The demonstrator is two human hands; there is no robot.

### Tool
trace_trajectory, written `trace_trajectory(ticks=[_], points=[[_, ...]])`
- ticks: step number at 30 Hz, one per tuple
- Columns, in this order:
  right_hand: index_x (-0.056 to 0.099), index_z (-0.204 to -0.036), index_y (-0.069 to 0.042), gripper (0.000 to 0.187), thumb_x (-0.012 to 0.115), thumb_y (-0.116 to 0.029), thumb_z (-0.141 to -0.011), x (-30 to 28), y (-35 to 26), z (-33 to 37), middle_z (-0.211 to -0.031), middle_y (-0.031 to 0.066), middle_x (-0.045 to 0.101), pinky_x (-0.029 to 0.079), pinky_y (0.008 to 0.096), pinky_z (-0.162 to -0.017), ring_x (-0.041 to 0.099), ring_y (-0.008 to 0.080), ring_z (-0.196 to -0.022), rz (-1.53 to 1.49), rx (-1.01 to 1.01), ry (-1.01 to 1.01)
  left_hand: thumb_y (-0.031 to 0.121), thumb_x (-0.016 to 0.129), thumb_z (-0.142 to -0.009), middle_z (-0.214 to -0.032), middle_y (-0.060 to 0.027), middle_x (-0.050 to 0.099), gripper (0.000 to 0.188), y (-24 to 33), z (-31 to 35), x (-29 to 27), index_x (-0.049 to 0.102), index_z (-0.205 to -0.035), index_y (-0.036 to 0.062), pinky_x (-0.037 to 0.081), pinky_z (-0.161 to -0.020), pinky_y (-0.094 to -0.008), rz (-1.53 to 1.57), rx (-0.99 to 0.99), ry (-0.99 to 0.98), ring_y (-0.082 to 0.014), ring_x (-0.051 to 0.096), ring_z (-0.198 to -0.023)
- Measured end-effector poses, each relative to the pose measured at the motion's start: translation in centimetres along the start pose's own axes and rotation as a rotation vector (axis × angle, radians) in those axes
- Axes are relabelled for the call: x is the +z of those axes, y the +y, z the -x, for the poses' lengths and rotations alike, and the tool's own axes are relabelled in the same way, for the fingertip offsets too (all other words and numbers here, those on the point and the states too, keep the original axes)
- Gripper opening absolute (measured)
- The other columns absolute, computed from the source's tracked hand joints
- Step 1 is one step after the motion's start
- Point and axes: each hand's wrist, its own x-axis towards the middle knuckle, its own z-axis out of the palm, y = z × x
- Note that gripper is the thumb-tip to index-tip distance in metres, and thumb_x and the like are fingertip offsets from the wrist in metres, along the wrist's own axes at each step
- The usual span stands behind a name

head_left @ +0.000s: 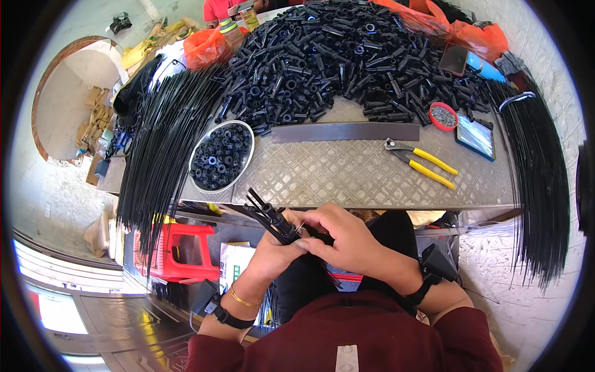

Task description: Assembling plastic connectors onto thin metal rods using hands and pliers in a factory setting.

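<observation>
In front of my lap, near the table's front edge, my left hand (271,255) is closed around a bundle of thin black rods with a black plastic tubular fitting (270,214) among them. The rod ends and the fitting's round mouth point up and to the left. My right hand (339,235) meets it from the right, thumb and fingers pinched together against the bundle. Something thin and pale shows between the fingertips, too small to name. The lower part of the bundle is hidden by my hands.
A large heap of black plastic fittings (291,62) covers the table's far side. Nearer lie a bowl (249,160) of small black rings, a dark flat bar (347,132), yellow-handled pliers (427,164), a red dish (455,126) and a blue-edged box (476,139). Long black rods (161,136) overhang both sides.
</observation>
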Motion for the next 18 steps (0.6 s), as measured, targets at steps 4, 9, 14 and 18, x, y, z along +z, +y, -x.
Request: trace_trajectory(ticks=[4, 9, 14, 18], points=[[0.057, -0.108, -0.006, 0.028, 0.064, -0.021, -0.085, 0.1, 0.3, 0.0, -0.089, 0.0111, 0.056, 0.047, 0.0366, -0.069, 0.058, 0.0281, -0.080, 0.062, -0.048, 0.024, -0.005, 0.062, -0.076, -0.091, -0.0062, 0.056, 0.024, -0.1, 0.1, 0.3, 0.045, -0.086, 0.0077, 0.045, -0.066, -0.0240, 0.002, -0.003, 0.022, -0.0100, 0.052, -0.076], [0.055, -0.098, -0.003, 0.015, 0.062, -0.013, -0.088, 1.0, 0.6, 0.5, -0.082, 0.0109, 0.055, 0.047, 0.0316, -0.067, 0.059, 0.0214, -0.074, -0.215, 0.178, 0.043, -0.010, 0.059, -0.074, -0.100, -0.0090, 0.054, 0.026, -0.5, -0.1, 0.9, 0.044, -0.086, 0.0069, 0.047, -0.063, -0.0256, 0.011, 0.017, 0.081, -0.0114, 0.054, -0.077], [0.053, -0.097, -0.001, 0.010, 0.057, -0.008, -0.090, 1.5, 0.3, 1.1, -0.083, 0.0105, 0.054, 0.047, 0.0314, -0.066, 0.060, 0.0198, -0.076, -0.356, 0.192, 0.063, -0.012, 0.057, -0.075, -0.097, -0.0097, 0.055, 0.024, -0.7, -0.3, 1.4, 0.045, -0.084, 0.0066, 0.046, -0.060, -0.0250, 0.072, 0.040, 0.143, -0.0127, 0.055, -0.070], [0.052, -0.097, -0.001, 0.008, 0.054, -0.006, -0.091, 1.2, 0.4, 1.5, -0.084, 0.0101, 0.054, 0.047, 0.0321, -0.065, 0.060, 0.0205, -0.078, -0.099, 0.000, 0.120, -0.012, 0.057, -0.074, -0.096, -0.0091, 0.055, 0.025, -0.5, -0.5, 1.9, 0.044, -0.083, 0.0067, 0.047, -0.063, -0.0258, 0.054, 0.072, 0.150, -0.0140, 0.056, -0.070]])
